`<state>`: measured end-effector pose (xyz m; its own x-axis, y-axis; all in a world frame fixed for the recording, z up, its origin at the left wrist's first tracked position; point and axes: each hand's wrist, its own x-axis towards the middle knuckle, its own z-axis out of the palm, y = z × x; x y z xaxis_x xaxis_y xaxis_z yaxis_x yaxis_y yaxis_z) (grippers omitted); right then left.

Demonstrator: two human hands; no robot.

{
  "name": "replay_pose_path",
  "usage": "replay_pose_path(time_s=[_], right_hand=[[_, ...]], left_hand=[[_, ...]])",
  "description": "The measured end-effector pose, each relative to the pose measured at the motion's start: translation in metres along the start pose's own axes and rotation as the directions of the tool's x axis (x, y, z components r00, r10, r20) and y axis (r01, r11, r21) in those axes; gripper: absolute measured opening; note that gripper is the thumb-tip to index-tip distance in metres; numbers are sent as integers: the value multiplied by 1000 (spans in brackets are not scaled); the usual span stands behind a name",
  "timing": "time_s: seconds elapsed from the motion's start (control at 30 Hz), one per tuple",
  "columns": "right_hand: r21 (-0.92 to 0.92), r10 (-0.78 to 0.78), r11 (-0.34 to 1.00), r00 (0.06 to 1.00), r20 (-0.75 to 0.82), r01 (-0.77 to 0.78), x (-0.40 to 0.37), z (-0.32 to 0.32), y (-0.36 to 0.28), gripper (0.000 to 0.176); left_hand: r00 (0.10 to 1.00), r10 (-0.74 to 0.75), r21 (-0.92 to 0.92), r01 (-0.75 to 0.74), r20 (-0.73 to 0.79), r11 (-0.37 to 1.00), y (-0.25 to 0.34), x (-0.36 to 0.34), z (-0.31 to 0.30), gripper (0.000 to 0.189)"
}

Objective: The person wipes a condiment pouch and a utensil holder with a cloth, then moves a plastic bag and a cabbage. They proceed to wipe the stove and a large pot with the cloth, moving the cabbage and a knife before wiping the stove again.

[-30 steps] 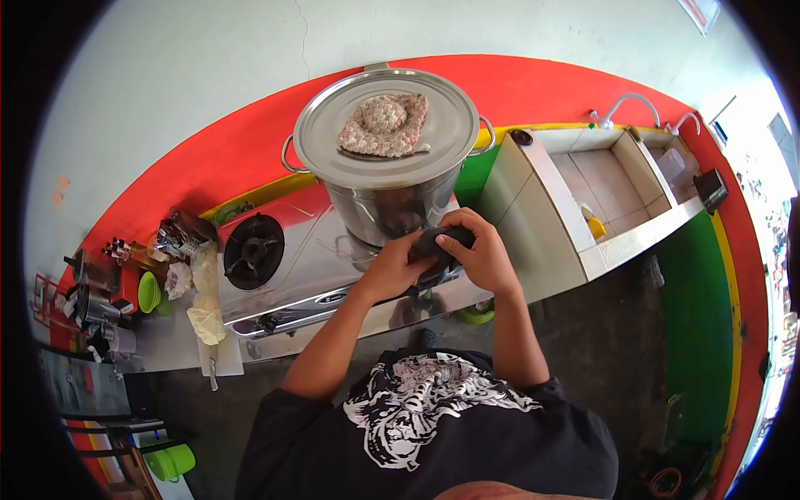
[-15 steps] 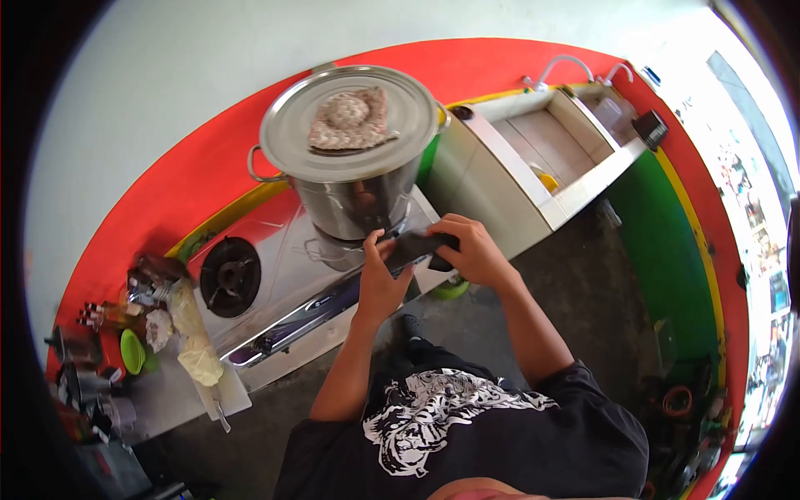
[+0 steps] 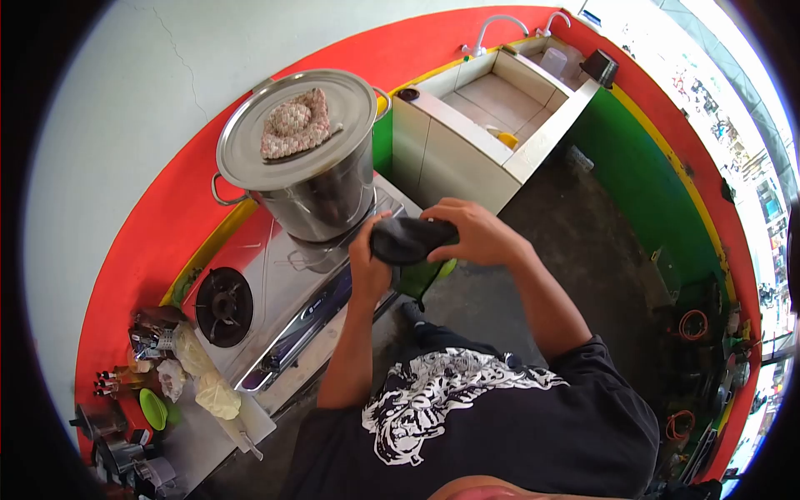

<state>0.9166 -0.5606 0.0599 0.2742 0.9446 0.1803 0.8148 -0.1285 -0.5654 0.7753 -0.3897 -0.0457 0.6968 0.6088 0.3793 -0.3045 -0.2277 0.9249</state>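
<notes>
A black, soft-looking item (image 3: 408, 242) with a rounded lower edge is stretched between my hands, in front of the stove. My left hand (image 3: 365, 260) grips its left end, with the fingertips at the upper edge. The fingers and thumb of my right hand (image 3: 479, 233) are closed round its right end. I cannot make out what kind of thing it is. Just beyond my left hand stands a big steel stockpot (image 3: 321, 196) on the stove (image 3: 267, 312). A knitted pot holder (image 3: 293, 125) lies on the pot's lid (image 3: 242, 158).
A tiled sink (image 3: 462, 154) with white taps (image 3: 500, 21) is at the back right. The bare burner (image 3: 223, 307) lies left of the pot. A knife (image 3: 250, 446) rests on a white board (image 3: 260, 425) near bags and a green bowl (image 3: 153, 408). Something green (image 3: 419, 283) shows below my hands.
My view has shifted, so the pot and sink appear further left. The black item has been turned and spread, showing a broader face. Both hands keep hold of it.
</notes>
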Motion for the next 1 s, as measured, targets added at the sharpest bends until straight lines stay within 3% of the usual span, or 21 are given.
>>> replay_pose_path(time_s=[0.17, 0.23, 0.3, 0.37, 0.4, 0.43, 0.47, 0.5, 0.53, 0.57, 0.6, 0.63, 0.67, 0.7, 0.77, 0.8, 0.83, 0.9, 0.93, 0.97, 1.0], right_hand=[[-36, 74, 996, 972, -221, -84, -7, -1, 20, 29], [-48, 214, 967, 904, -370, -249, -3, 0, 25, 25], [0, 189, 977, 866, -463, -214, 5, 10, 28, 21], [26, 247, 952, 715, -654, -306, 15, 20, 34, 18], [30, 245, 954, 714, -656, -299, 21, 29, 43, 18], [25, 261, 933, 624, -736, -360, 27, 41, 57, 16], [26, 264, 909, 527, -808, -416, 35, 52, 72, 18], [28, 259, 915, 532, -806, -403, 45, 60, 89, 18], [306, 583, 799, 543, -605, -517, 54, 68, 107, 26], [506, 810, 583, 504, -299, -636, 62, 70, 113, 37], [794, 818, 332, 574, 26, -509, 67, 74, 117, 47], [794, 810, 333, 586, 35, -509, 73, 83, 118, 47], [893, 717, 293, 696, 31, -342, 81, 98, 116, 45], [961, 613, 217, 790, 4, -173, 88, 111, 113, 44], [988, 477, 151, 878, -46, -30, 105, 127, 85, 46], [987, 403, 159, 910, -98, 36, 113, 140, 79, 43], [976, 432, 193, 885, -173, 97, 119, 142, 58, 39], [850, 289, 447, 855, -431, 278, 132, 160, 57, 24], [851, 278, 444, 860, -428, 280, 133, 157, 48, 24], [588, 122, 722, 768, -629, 366, 131, 146, 32, 25], [236, -91, 889, 656, -749, 393, 132, 137, 18, 28]], left_hand=[[998, -19, -27, 18, -53, 999, 2, 13, -15, 23], [992, 38, -1, -38, -124, 999, 11, 16, -18, 23], [988, 50, -22, -54, -143, 998, 12, 18, -27, 23], [975, 104, 113, -83, -196, 990, 16, 20, -39, 24], [972, 134, 217, -91, -193, 972, 17, 19, -46, 27], [971, 140, 225, -94, -195, 970, 25, 17, -49, 27], [987, 53, 244, -14, -153, 970, 38, 17, -52, 26], [992, -39, 266, 69, -119, 961, 45, 17, -55, 25], [991, 48, 320, -7, -123, 947, 45, 18, -55, 23], [989, 53, 330, -5, -138, 944, 49, 20, -56, 23], [991, 19, 337, 26, -129, 941, 56, 20, -57, 23], [993, -14, 343, 54, -119, 938, 61, 21, -58, 23], [985, 112, 391, -52, -132, 919, 62, 23, -60, 21], [983, 118, 399, -52, -143, 915, 60, 26, -64, 21], [908, 360, 505, -212, -216, 837, 54, 35, -77, 18], [889, 399, 583, -205, -226, 786, 53, 38, -85, 18], [884, 403, 591, -199, -236, 782, 57, 39, -91, 18], [830, 420, 672, -77, -366, 737, 67, 38, -101, 17], [815, 402, 575, -105, -418, 811, 66, 38, -108, 13], [806, 412, 580, -108, -424, 808, 69, 41, -112, 13], [818, 258, 388, -47, -514, 921, 73, 42, -115, 14]])
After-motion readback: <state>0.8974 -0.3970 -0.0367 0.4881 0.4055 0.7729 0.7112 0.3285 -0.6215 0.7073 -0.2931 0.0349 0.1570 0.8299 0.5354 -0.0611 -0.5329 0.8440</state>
